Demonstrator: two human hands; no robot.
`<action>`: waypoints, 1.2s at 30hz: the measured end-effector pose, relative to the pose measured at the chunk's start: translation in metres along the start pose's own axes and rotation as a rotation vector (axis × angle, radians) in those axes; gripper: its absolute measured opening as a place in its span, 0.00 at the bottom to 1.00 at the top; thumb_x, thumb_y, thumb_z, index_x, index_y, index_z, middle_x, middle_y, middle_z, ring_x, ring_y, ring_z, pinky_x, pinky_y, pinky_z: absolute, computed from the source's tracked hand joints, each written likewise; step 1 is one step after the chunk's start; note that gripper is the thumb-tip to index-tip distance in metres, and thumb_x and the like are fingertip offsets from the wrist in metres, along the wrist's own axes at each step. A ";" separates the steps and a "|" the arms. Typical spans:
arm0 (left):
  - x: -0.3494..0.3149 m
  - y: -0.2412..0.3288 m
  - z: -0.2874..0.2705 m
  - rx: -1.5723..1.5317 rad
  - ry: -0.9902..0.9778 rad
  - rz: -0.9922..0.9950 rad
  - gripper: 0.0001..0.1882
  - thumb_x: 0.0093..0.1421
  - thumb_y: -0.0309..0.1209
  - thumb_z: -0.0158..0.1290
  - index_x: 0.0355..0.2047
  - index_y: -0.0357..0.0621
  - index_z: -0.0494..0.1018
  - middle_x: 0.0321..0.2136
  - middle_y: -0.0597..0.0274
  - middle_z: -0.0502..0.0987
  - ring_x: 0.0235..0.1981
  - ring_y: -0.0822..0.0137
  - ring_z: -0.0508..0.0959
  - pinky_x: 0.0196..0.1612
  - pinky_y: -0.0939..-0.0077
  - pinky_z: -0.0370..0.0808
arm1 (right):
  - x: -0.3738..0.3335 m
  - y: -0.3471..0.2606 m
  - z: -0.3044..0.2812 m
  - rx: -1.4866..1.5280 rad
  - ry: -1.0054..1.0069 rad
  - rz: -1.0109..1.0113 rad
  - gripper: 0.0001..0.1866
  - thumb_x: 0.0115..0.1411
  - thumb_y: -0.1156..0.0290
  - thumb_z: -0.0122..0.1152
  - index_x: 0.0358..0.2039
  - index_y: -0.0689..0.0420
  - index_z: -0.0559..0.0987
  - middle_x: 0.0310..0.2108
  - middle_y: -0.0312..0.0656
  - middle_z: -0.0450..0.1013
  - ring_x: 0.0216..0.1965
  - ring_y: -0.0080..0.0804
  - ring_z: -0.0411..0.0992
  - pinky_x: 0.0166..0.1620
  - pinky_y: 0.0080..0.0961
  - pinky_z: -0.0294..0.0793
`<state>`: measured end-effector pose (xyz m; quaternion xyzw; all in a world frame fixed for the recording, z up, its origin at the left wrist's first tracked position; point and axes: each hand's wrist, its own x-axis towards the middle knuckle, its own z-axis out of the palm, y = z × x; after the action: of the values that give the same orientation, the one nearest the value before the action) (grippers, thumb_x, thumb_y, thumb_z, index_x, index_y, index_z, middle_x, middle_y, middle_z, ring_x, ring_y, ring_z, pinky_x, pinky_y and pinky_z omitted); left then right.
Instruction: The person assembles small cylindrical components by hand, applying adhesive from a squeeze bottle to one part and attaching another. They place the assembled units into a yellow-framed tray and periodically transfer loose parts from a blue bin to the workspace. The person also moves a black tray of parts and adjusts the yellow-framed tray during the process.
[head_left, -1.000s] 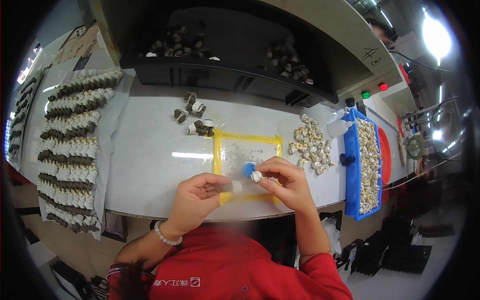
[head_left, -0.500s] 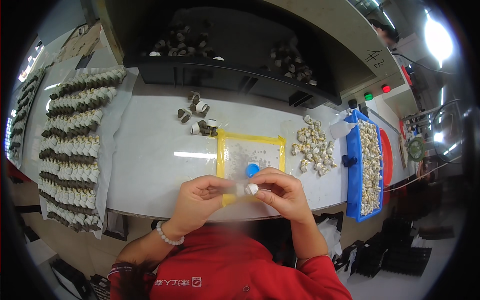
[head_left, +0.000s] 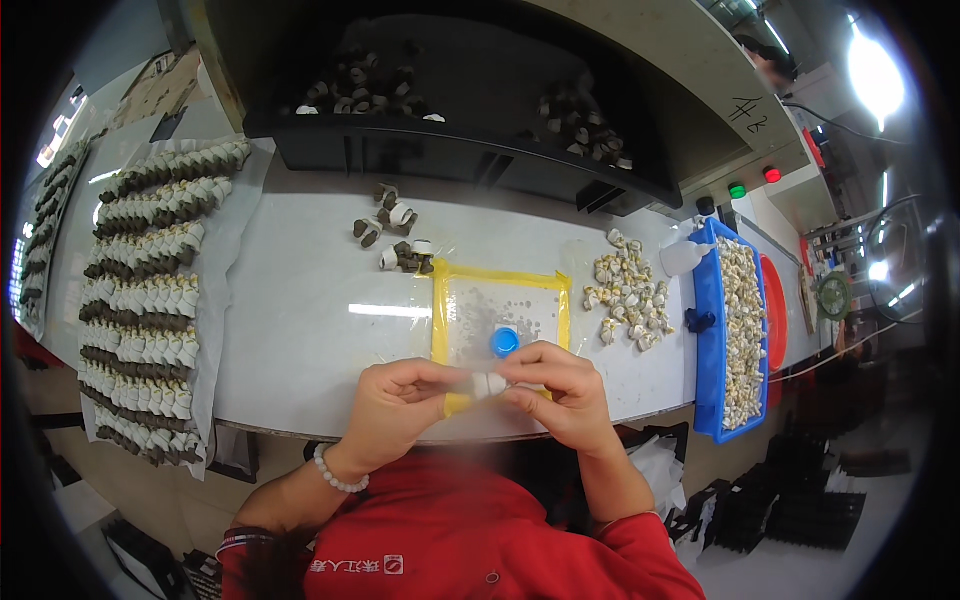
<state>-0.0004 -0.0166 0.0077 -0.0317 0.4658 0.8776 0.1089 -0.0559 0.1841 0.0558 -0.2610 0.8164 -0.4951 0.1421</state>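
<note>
Over the front of a yellow-taped work area (head_left: 440,320), my hands meet at a small white piece (head_left: 487,384), partly blurred and partly behind fingers. My left hand (head_left: 400,405) is closed in a pinch at its left end. Against the right end press the thumb and fingers of my right hand (head_left: 562,396). A thin dark line crosses the white piece, as if two parts meet there. Just beyond it sits a small blue cap-like dish (head_left: 505,342). Several dark-and-white pieces (head_left: 405,257) lie at the taped area's far left corner.
On the right are a pile of small white-and-gold pieces (head_left: 630,290), a white squeeze bottle (head_left: 683,259) and a blue tray (head_left: 708,340) full of similar pieces. Rows of white-and-dark figures (head_left: 150,295) stand at left. A black-fronted machine (head_left: 470,160) spans the back.
My right hand has moved slightly left, bringing the white piece in its fingers against the one in my left hand. The left hand has barely moved.
</note>
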 end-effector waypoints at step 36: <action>-0.033 0.044 -0.055 1.393 0.534 0.646 0.16 0.42 0.15 0.56 0.35 0.35 0.72 0.33 0.50 0.75 0.35 0.53 0.74 0.39 0.64 0.72 | -0.023 0.032 -0.047 -0.136 0.341 0.073 0.15 0.50 0.81 0.59 0.41 0.62 0.77 0.33 0.42 0.71 0.33 0.30 0.71 0.35 0.22 0.70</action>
<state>0.0192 -0.0911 0.0175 -0.0288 0.9015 0.3372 -0.2699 -0.0694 0.2433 0.0487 -0.1526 0.8692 -0.4703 0.0015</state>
